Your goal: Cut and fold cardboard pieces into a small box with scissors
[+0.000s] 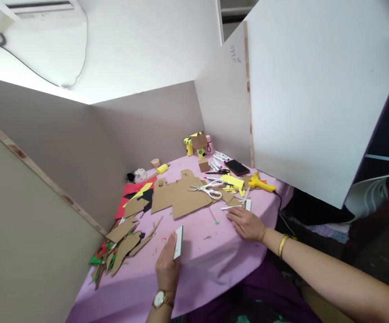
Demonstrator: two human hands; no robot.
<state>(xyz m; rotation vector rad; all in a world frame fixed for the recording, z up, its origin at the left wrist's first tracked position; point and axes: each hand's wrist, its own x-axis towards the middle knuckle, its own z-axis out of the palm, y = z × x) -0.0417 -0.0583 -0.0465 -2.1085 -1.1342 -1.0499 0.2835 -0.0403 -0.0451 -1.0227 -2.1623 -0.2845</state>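
Note:
My left hand is closed on a small white card and holds it upright on edge above the purple tabletop. My right hand, with a gold bangle at the wrist, lies fingers down on the table. Its fingertips rest beside thin white strips. Whether they pinch one of them is not visible. White-handled scissors lie on a large brown cardboard cut-out just beyond.
A yellow glue gun, a phone, markers and yellow paper lie at the right back. Cardboard scraps and red, green and black paper pieces sit at the left. White partition boards wall the table.

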